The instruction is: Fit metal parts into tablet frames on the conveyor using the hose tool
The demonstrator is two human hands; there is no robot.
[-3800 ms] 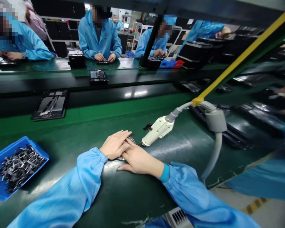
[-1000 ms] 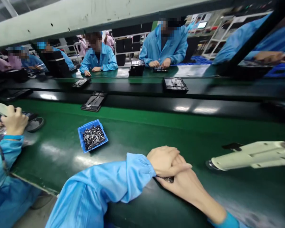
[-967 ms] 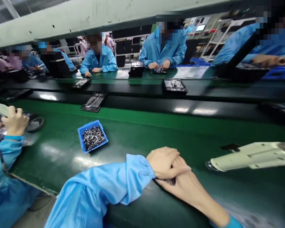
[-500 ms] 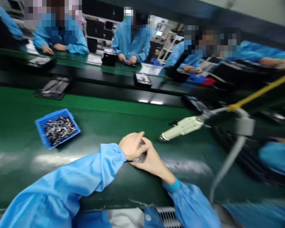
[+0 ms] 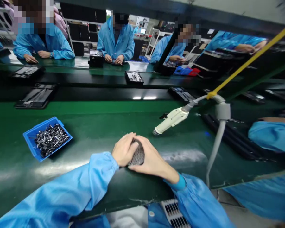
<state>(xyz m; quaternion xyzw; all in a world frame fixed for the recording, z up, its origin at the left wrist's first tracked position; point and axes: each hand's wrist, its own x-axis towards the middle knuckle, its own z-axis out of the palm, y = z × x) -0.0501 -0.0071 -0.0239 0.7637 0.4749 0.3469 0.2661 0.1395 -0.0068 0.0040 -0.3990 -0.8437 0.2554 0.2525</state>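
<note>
Near the middle of the green bench, a grey pile of small screw-like metal parts [image 5: 137, 155] sits between my hands. From the left, my left hand [image 5: 125, 149] curves against it, with the thumb across its upper side. On the right, my right hand [image 5: 150, 157] cups the other side, fingers at the back and thumb in front. The hands meet at the far side of the pile, and my fingers hide its edges. To the upper right of my hands hangs a pale electric screwdriver [image 5: 171, 121], touched by neither hand.
A blue bin [image 5: 30, 144] of small black and silver parts stands at the left. A grey hose [image 5: 215, 152] and yellow cord [image 5: 249, 65] run at the right. Black trays [image 5: 35, 96] lie along the dark line beyond. Co-workers in blue [image 5: 117, 39] sit opposite; another sleeve [image 5: 273, 134] is at the right.
The view has shifted, so the bin, screwdriver and hands sit further left in the picture. My left hand has drawn back off the pile, and more of the pile shows between my hands.
</note>
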